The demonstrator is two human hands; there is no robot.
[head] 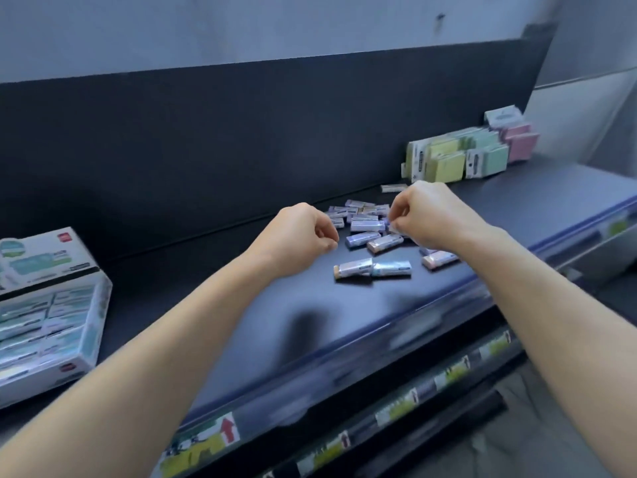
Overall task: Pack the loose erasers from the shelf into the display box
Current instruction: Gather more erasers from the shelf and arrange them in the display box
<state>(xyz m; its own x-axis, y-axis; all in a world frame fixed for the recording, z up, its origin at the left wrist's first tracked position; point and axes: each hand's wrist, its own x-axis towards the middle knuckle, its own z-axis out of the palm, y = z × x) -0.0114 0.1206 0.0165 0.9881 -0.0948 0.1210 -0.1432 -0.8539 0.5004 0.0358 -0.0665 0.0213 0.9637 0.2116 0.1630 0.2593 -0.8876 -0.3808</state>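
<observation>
Mid-frame, our right hand (434, 215) pinches a small purple-wrapped eraser (393, 229) from the pile (365, 225); our left hand (303, 236) hovers loosely curled, empty, ready to gather.

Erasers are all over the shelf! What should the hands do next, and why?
Probably lift the eraser that the right hand seems to pinch and carry it left to the display box. The loose erasers lie heaped on the shelf, and the box stands far off to the left.
</observation>
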